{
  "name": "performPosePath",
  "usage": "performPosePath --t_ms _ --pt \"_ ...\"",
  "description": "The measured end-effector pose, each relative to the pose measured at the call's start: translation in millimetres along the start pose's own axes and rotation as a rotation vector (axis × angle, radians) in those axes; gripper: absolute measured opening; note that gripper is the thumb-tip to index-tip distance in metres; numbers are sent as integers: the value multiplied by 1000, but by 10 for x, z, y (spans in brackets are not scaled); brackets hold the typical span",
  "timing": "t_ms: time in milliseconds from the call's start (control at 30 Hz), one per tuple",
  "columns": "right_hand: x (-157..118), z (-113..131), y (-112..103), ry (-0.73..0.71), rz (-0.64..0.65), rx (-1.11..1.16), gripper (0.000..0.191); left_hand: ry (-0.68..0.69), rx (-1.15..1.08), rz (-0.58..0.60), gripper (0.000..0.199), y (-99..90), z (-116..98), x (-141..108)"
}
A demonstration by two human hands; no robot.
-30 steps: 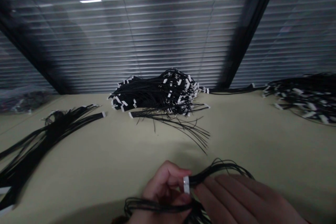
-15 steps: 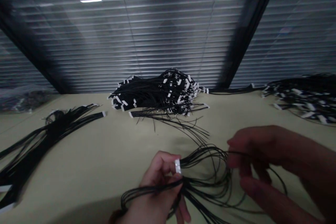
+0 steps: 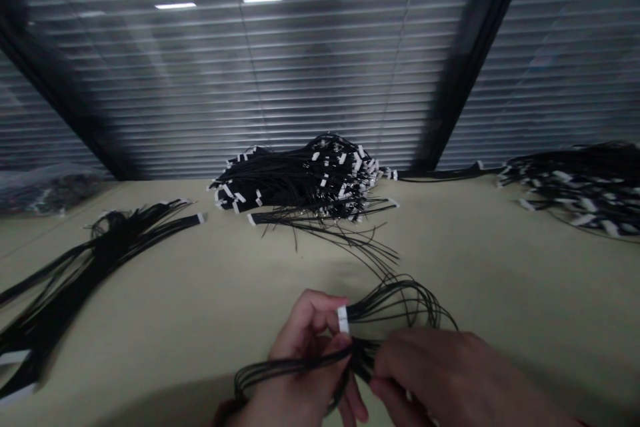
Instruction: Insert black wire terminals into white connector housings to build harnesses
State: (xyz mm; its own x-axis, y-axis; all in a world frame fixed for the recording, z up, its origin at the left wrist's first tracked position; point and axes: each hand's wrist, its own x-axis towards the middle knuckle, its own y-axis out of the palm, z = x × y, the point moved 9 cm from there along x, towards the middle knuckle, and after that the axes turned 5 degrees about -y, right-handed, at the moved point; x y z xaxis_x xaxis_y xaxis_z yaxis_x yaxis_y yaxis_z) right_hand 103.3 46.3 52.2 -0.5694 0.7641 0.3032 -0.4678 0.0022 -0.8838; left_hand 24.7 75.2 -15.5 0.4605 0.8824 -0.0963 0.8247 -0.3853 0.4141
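Observation:
Between the thumb and fingers of my left hand is a small white connector. Black wires run from the connector's right side and arch over toward the right. Another strand of black wires crosses over my left hand and loops at its left. My right hand is closed at the wire bundle just right of my left hand, its fingers curled in on the black wires. The fingertips are partly hidden, so the exact wires between them cannot be made out.
A heap of black cables with white connectors lies at the back of the table. One loose cable lies before it. More cables lie at left, another heap at right. A plastic bag sits far left. Blinds stand behind.
My right hand has moved left and down from the wires' far right side to the bundle by my left hand, and its fingers have closed. My left hand keeps its hold on the connector.

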Motion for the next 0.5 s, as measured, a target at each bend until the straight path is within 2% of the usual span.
performPosePath --t_ms 233,333,433,500 --pt "-13 -179 -95 178 79 75 19 -7 21 -4 14 14 -12 -5" --pt "9 -192 -202 166 -23 0 14 -25 20 1 18 20 -3 -8" --pt "31 -216 -373 136 -145 -104 25 -31 32 -4 20 5 -14 -15" --pt "34 -305 -559 131 -215 -147 33 -26 62 -16 19 -10 -32 -20"
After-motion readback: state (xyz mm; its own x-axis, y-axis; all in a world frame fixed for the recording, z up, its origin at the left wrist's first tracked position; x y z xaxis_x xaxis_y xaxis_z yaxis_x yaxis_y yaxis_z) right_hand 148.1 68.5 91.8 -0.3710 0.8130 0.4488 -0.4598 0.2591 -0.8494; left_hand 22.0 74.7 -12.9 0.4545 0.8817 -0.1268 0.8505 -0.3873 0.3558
